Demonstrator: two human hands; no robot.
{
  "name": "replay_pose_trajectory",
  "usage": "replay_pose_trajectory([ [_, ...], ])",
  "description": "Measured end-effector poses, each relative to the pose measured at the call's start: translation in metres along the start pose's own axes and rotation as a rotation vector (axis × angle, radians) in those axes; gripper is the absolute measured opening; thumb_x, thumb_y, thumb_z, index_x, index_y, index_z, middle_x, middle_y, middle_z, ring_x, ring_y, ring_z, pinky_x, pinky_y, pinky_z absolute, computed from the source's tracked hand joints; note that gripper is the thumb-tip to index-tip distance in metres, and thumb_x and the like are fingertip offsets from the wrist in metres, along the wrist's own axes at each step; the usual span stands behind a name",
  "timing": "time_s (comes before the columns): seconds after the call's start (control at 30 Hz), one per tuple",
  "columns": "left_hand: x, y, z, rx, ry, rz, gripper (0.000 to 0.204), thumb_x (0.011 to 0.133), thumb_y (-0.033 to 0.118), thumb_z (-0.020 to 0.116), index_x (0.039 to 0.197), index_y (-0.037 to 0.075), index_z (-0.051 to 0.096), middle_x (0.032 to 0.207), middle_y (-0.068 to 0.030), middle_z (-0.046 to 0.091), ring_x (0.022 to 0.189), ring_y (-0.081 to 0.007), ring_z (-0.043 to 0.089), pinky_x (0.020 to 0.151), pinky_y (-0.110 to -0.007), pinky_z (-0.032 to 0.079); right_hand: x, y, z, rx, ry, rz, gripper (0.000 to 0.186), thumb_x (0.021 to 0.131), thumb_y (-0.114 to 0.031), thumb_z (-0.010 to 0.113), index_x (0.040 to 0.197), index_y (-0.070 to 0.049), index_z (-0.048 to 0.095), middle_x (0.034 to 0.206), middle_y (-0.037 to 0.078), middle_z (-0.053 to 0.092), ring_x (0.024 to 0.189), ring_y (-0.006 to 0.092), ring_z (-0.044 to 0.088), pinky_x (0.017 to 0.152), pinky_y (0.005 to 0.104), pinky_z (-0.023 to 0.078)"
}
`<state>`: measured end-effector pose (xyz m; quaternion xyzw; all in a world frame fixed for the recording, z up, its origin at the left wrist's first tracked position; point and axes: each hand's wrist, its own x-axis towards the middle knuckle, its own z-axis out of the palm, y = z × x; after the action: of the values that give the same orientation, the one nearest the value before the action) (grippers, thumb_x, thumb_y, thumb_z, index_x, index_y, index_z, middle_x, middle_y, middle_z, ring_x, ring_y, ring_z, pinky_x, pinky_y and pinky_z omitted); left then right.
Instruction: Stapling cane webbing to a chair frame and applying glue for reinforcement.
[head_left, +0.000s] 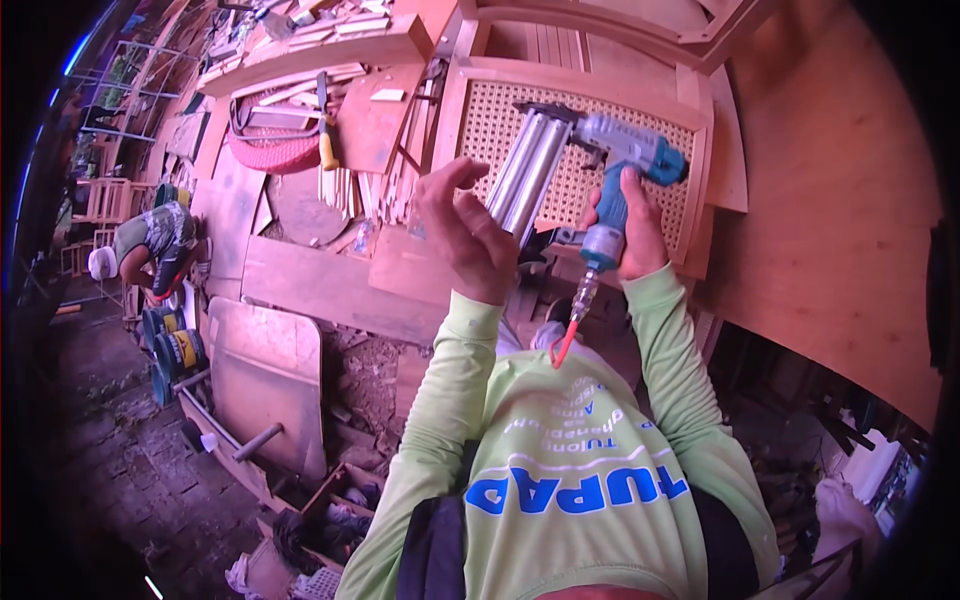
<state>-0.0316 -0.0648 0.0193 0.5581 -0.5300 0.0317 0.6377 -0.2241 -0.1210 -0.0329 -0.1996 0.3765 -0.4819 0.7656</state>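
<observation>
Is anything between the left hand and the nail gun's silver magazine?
Nothing visible: the left hand is beside the silver magazine, partly overlapping it in view, though contact is unclear. The right hand holds the nail gun.

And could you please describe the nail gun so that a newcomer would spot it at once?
At the top centre, find the wooden frame filled with woven cane. Over it, the right hand holds the nail gun, set apart from the pale cane by its teal-blue grip and long silver magazine.

The light is pinkish; the dark floor (185, 490) at left is paved, perhaps with brick.
</observation>
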Motion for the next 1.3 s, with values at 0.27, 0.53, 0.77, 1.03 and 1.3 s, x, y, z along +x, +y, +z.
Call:
replay_pose_trajectory([
  [0.27,0.017,0.009,-0.004,0.068,-0.009,0.091,0.031,0.114,0.023,0.042,0.127,-0.001,0.056,0.105,-0.0135,0.067,0.099,-0.0283,0.060,0.095,-0.043,0.047,0.001,0.021,-0.014,0.253,0.115,0.127,0.040,0.107,-0.048,0.062,0.109,-0.008,0.054,0.084,0.012,0.065,0.066,0.0253,0.067,0.063,0.0442,0.061],
  [0.53,0.052,0.021,-0.056,0.303,0.330,0.388,0.042,0.119,0.033,0.032,0.116,-0.003,0.054,0.106,-0.0157,0.063,0.091,-0.0234,0.059,0.090,-0.039,0.048,0.003,0.006,-0.023,0.237,0.069,0.009,0.039,0.110,-0.046,0.059,0.118,-0.009,0.050,0.093,0.012,0.063,0.075,0.0238,0.066,0.076,0.0440,0.058],
  [0.77,0.060,-0.008,-0.007,0.283,-0.035,0.214,0.027,0.115,0.023,0.042,0.124,0.002,0.056,0.113,-0.0121,0.062,0.101,-0.0213,0.059,0.095,-0.036,0.047,-0.018,0.017,0.024,0.176,0.167,-0.053,0.041,0.110,-0.048,0.060,0.113,-0.007,0.053,0.091,0.011,0.063,0.076,0.0230,0.065,0.075,0.0409,0.057],
  [1.03,0.090,-0.035,-0.041,-0.032,0.345,0.354,0.037,0.111,0.034,0.047,0.118,-0.002,0.055,0.117,-0.0135,0.059,0.102,-0.0235,0.060,0.092,-0.034,0.047,-0.009,-0.002,0.032,0.194,0.127,-0.034,0.041,0.109,-0.047,0.060,0.115,-0.008,0.050,0.093,0.010,0.064,0.076,0.0202,0.065,0.072,0.0396,0.059],
  [1.3,0.093,-0.035,-0.077,0.610,0.442,0.388,0.030,0.113,0.024,0.045,0.108,-0.002,0.060,0.110,-0.0173,0.063,0.095,-0.0309,0.064,0.086,-0.041,0.053,-0.026,0.003,0.018,0.172,0.110,0.000,0.048,0.107,-0.055,0.061,0.104,-0.007,0.059,0.085,0.009,0.065,0.074,0.0216,0.066,0.072,0.0388,0.059],
])
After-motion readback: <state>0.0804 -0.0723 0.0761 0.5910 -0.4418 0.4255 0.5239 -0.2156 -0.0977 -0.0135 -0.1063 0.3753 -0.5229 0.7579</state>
